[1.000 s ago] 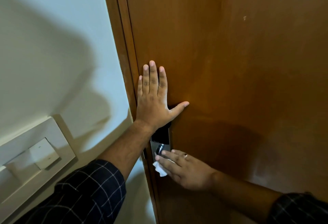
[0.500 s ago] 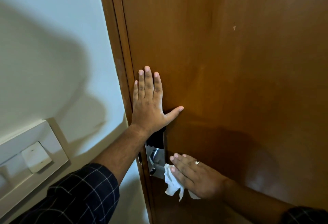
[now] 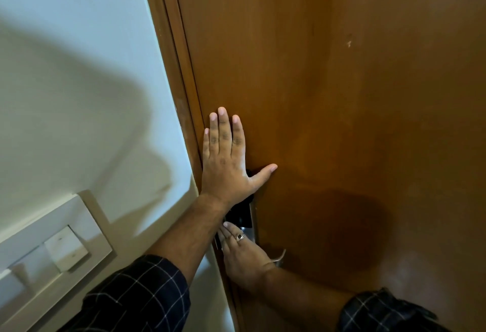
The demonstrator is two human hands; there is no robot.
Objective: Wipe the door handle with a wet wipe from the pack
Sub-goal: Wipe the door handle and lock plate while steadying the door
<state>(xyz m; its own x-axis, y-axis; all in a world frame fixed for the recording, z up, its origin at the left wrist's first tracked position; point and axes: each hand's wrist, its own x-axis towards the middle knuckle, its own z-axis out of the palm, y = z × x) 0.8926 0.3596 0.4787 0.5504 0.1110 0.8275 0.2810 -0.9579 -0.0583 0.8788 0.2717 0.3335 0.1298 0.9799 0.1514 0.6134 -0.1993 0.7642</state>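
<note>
My left hand [image 3: 226, 171] lies flat and open on the brown wooden door [image 3: 342, 108], just above the lock, with the thumb spread to the right. Below it my right hand [image 3: 244, 260], with a ring on one finger, presses on the metal lock plate [image 3: 251, 223] and covers most of the door handle [image 3: 280, 257]. Only the handle's curved silver tip sticks out to the right of my wrist. The white wet wipe is hidden under my right palm. The pack is out of view.
The wooden door frame [image 3: 171, 68] runs along the door's left edge. Left of it is a pale wall with a white switch panel [image 3: 65, 247] at the lower left. My shadow falls on the wall and the door.
My right hand has slid up and left from beside the lock plate onto it, so the wipe that hung from its fingers is now covered. My left hand has stayed flat on the door.
</note>
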